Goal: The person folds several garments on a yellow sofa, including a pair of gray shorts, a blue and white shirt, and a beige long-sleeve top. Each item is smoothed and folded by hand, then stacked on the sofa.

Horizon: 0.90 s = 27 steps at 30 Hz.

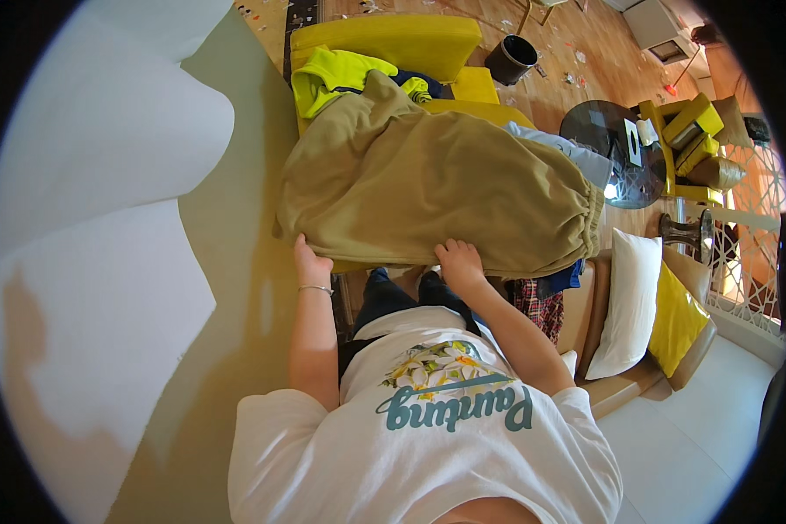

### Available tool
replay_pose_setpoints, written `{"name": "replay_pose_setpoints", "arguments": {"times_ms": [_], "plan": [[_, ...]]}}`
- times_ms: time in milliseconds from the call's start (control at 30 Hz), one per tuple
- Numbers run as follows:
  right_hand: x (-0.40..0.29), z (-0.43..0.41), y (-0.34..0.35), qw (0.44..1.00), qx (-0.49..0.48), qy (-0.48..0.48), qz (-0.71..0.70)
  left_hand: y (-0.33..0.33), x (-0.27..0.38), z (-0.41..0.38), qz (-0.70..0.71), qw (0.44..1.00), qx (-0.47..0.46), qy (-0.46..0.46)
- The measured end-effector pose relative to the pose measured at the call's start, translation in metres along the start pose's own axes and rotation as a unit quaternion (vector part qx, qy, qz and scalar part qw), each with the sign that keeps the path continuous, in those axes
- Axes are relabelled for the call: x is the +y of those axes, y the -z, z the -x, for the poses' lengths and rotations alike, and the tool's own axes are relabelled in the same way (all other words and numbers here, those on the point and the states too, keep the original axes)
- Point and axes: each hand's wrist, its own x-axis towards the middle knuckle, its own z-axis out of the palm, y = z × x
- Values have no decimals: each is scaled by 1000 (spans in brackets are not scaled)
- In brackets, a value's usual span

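Observation:
An olive-brown fleece garment [426, 183] with a gathered elastic edge at its right end lies spread over a yellow sofa seat. At its near left corner is my left hand [312, 259], its thumb on top of the cloth and its other fingers hidden under the edge. My right hand [460, 262] rests on the near edge around its middle, fingers curled over the fabric. Beyond the garment's far left part lies a neon yellow and navy garment [340, 75]. Light blue cloth [563, 149] shows past its right end. Dark blue cloth [561, 278] pokes out at the near right.
Plaid cloth [541, 311] hangs beside a tan sofa bearing a white pillow [629, 304] and a yellow cushion [676, 319]. A black bin [511, 59] and a dark round glass table [593, 121] stand beyond. Scraps litter the wood floor. A wall is close at left.

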Motion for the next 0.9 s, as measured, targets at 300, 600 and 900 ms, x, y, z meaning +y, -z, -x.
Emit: {"name": "replay_pose_setpoints", "arguments": {"times_ms": [300, 600, 900], "plan": [[28, 10, 16, 986, -18, -1, -167, -53, -86, 36, -453, 866, -188, -102], [144, -33, 130, 912, 385, -140, -36, -125, -173, 90, -594, 648, -465, -109], [241, -47, 148, 961, -50, -241, -125, -158, -211, 126, -610, 618, -439, -231]]}}
